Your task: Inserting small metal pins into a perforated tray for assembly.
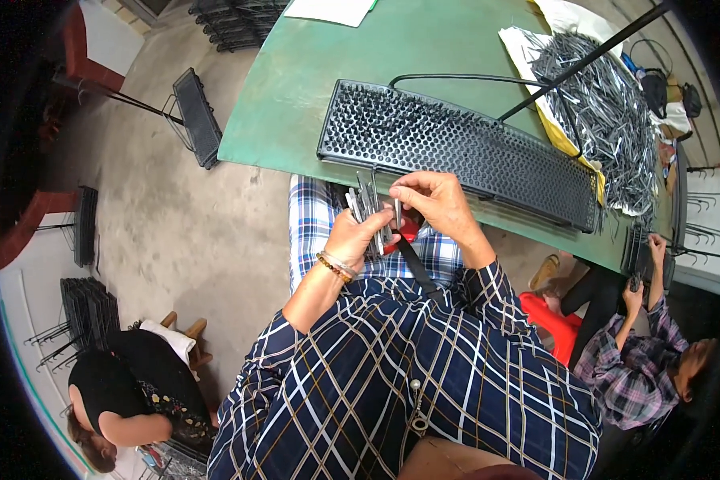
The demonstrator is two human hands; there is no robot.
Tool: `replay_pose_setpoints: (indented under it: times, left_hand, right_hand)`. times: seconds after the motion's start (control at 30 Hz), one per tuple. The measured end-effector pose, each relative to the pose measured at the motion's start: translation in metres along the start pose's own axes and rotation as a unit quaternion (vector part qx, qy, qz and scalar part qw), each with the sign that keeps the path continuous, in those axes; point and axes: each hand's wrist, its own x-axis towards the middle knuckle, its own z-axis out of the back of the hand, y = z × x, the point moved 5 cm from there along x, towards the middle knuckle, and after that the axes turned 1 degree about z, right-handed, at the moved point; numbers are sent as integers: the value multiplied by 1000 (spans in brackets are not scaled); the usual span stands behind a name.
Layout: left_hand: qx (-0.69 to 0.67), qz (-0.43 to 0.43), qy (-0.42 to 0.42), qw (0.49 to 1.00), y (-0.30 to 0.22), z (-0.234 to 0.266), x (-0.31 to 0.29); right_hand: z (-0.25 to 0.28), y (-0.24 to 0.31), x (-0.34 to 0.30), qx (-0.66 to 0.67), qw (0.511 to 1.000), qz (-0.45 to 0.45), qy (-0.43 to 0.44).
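Closest to my cam is the wearer's navy plaid shirt (328, 376), w/ a pendant (418, 418) hanging at the chest. Beyond it, I've got both hands up front, just off the near edge of the green tabletop (284, 100). My L grip (350, 238) is closed around a loose bundle of thin metal strips (367, 200), ends fanning up and out past the thumb; beaded bracelets (336, 266) sit on that wrist. My R grip (444, 210) is right beside it, thumb and index pinching one short strip (398, 211) next to the bundle. Just past the hands, a long black studded panel (464, 148) lies at a slant along the tabletop edge, w/ taller, bristlier bits toward its L end. A black wire frame (592, 58) rises behind it. R of that, a big heap of strips (604, 104) sits on a white-and-yellow sack (566, 142). Far side: a sheet of paper (330, 10). Lower R, a co-worker (628, 384) in plaid has both hands up at the tabletop's R end, nr a red stool (548, 324). Lower L, another person (136, 372) in black bends over, nr stacked black panels (88, 308). One more panel (196, 118) stands on the concrete floor (192, 232), upper L.
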Motion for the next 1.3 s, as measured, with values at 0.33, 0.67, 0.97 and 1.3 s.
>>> replay_pose_setpoints:
  times: [0.33, 0.67, 0.97, 1.3]
  left_hand:
    - [-4, 35, -13, 999, 7, -11, 1]
    - [-10, 41, -25, 999, 2, -16, 5]
    - [-2, 89, 36, 995, 4, -42, 20]
    - [-32, 92, 13, 995, 11, -32, 24]
  right_hand:
    - [10, 1, -4, -14, 1000, 22, -12]
    - [48, 23, 1, -66, 984, 106, -124]
    - [71, 23, 42, -154, 942, 214, -209]
    - [64, 20, 44, -235, 913, 242, -228]
